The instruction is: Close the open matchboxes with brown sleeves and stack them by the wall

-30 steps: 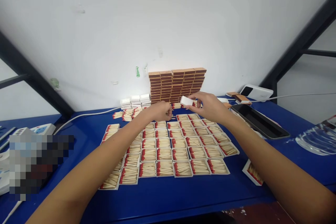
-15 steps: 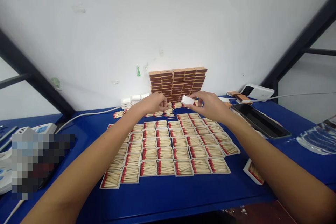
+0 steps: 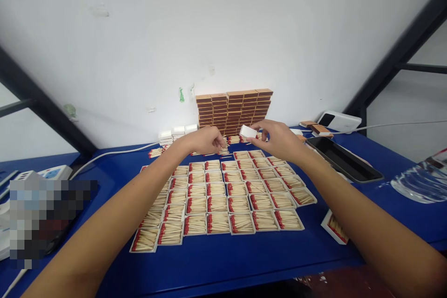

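Thumb and fingers of my right hand [image 3: 279, 138] grip a small white matchbox tray [image 3: 248, 132] by its right end, raised above the back of the table. To its left, my left hand [image 3: 208, 139] is curled with fingertips pointing down at a pile of loose red-tipped matches [image 3: 224, 150]. Whatever its fingers pinch is hidden. More loose matches [image 3: 233, 139] lie behind and between the hands. In front of both hands, rows of white trays filled with matches [image 3: 216, 204] cover the table, partly hidden by my left forearm.
Brown matchbox sleeves [image 3: 233, 109] are stacked against the wall. White trays [image 3: 172, 135] stand piled left of them. On the right are a phone [image 3: 344, 159], a white power bank [image 3: 338, 121] and a tilted tray of matches [image 3: 335, 227]. Power strips [image 3: 56, 172] lie left on the blue table [image 3: 216, 260].
My left hand has shifted slightly, its fingers reaching lower at the matches. My right hand keeps hold of the white matchbox tray. The whole view has moved a little.
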Available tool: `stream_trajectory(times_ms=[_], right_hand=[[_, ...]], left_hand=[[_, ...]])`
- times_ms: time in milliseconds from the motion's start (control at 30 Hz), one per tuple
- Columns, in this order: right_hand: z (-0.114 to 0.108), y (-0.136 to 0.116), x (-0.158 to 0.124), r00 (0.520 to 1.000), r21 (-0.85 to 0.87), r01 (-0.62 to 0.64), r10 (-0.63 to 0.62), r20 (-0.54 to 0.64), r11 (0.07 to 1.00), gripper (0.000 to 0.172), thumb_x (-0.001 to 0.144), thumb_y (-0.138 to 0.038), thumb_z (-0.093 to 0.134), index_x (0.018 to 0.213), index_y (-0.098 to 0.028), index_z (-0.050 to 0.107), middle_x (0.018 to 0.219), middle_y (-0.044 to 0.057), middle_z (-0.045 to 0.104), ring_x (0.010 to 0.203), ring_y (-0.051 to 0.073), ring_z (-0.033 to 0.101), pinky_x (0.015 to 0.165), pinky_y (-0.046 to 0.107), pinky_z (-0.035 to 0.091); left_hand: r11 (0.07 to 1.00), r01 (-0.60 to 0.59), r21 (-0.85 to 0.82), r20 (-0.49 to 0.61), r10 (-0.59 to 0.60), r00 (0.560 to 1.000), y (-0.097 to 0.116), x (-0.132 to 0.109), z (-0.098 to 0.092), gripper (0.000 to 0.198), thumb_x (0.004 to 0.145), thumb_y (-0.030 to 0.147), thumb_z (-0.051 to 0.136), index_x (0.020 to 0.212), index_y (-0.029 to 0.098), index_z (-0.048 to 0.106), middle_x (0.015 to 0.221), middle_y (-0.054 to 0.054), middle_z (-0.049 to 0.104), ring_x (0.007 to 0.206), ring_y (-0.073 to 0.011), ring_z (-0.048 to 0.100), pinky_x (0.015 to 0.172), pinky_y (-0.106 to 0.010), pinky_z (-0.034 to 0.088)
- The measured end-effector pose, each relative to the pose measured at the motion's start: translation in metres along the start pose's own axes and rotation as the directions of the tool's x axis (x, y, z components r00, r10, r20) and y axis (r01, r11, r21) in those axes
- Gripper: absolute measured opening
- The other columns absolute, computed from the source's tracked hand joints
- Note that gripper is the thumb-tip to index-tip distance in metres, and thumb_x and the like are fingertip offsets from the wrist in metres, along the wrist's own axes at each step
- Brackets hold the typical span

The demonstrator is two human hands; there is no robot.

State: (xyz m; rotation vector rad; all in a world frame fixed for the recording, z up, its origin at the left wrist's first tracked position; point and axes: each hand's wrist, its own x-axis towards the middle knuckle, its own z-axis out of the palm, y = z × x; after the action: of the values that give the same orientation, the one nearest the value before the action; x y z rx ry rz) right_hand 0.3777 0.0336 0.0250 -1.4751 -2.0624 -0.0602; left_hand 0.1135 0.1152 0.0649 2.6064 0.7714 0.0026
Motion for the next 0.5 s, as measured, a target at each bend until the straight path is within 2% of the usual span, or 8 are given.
stream_trajectory(times_ms=[100,267,400,500], right_hand=[[0.0,0.0,0.0,1.0,0.006,0.006,-0.006,-0.003,1.0,0.03,0.096,-0.047,0.066,0.109,-0.021,0.073,0.093,0.009,0.074,0.074,0.024,0.064,0.07,0.036,0.046],[0.0,0.001,0.0,1.0,0.023,0.006,-0.006,-0.022,1.0,0.03,0.094,-0.046,0.068,0.109,-0.02,0.073,0.092,0.009,0.073,0.073,0.023,0.064,0.066,0.035,0.043],[0.001,0.001,0.0,0.999,0.02,0.017,-0.017,-0.028,1.0,0.029,0.094,-0.045,0.068,0.109,-0.02,0.073,0.094,0.009,0.074,0.074,0.024,0.064,0.068,0.036,0.044],[0.001,0.002,-0.001,0.999,0.015,0.029,-0.028,-0.042,0.999,0.029,0.095,-0.045,0.068,0.109,-0.02,0.073,0.095,0.009,0.074,0.075,0.024,0.064,0.068,0.036,0.044]], left_hand=[[0.995,-0.039,0.094,-0.055,0.044,0.998,-0.002,0.006,0.004,0.022,0.085,0.011,0.062,0.083,0.019,0.082,0.085,-0.005,0.081,0.072,-0.0167,0.067,0.071,-0.029,0.048],[0.975,-0.053,0.216,-0.105,0.077,0.992,-0.004,0.018,0.016,0.023,0.091,0.015,0.063,0.076,0.018,0.081,0.08,-0.007,0.079,0.074,-0.0194,0.068,0.072,-0.03,0.046],[0.968,-0.032,0.25,-0.082,0.054,0.995,-0.003,0.025,0.024,0.019,0.087,0.013,0.065,0.08,0.018,0.082,0.083,-0.007,0.08,0.073,-0.0201,0.069,0.068,-0.03,0.045],[0.96,-0.007,0.28,-0.094,0.035,0.995,-0.005,0.029,0.027,0.015,0.085,0.014,0.07,0.09,0.018,0.084,0.094,-0.009,0.082,0.08,-0.0219,0.071,0.068,-0.03,0.045]])
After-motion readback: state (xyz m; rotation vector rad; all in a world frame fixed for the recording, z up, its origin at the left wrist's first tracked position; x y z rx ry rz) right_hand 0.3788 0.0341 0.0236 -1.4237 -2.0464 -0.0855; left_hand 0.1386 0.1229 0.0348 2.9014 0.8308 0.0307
